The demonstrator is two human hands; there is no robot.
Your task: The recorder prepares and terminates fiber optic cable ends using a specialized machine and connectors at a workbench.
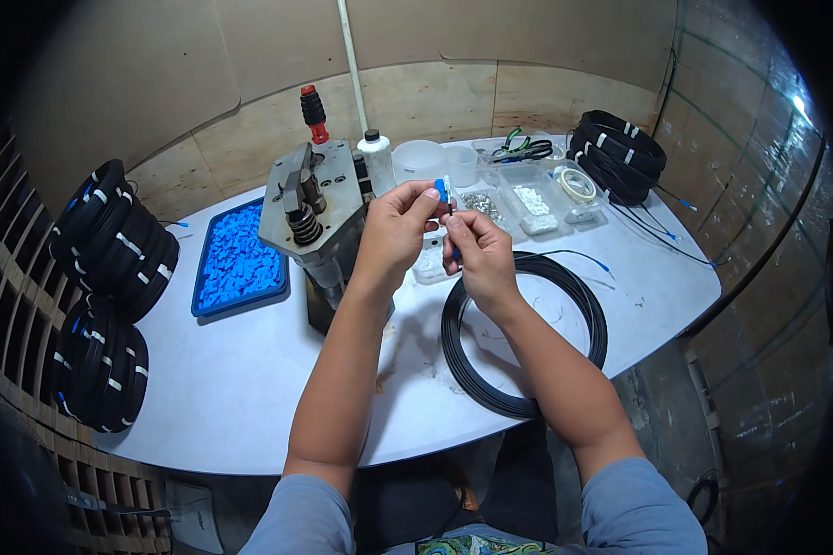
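Both hands meet above the middle of the table, just behind a coil of black cable (457, 347). My left hand (400, 222) is closed, pinching a small blue connector piece (441, 191) with a white part along its side. My right hand (483, 259) is closed just below it, its fingertips on a thin dark piece, apparently a cable end, that runs up to the connector. Another bit of blue (455, 252) shows beneath the right fingers; what it belongs to is hidden. One loose cable end with a blue tip (604, 266) sticks out of the coil to the right.
A metal bench press (313, 217) stands left of my hands, beside a blue tray (195, 301) of small blue pieces. Behind are a bottle (376, 157), clear boxes of small parts (539, 225), tape (576, 185) and pliers (520, 148). Bundled cable coils sit left (116, 240) and right (617, 153).
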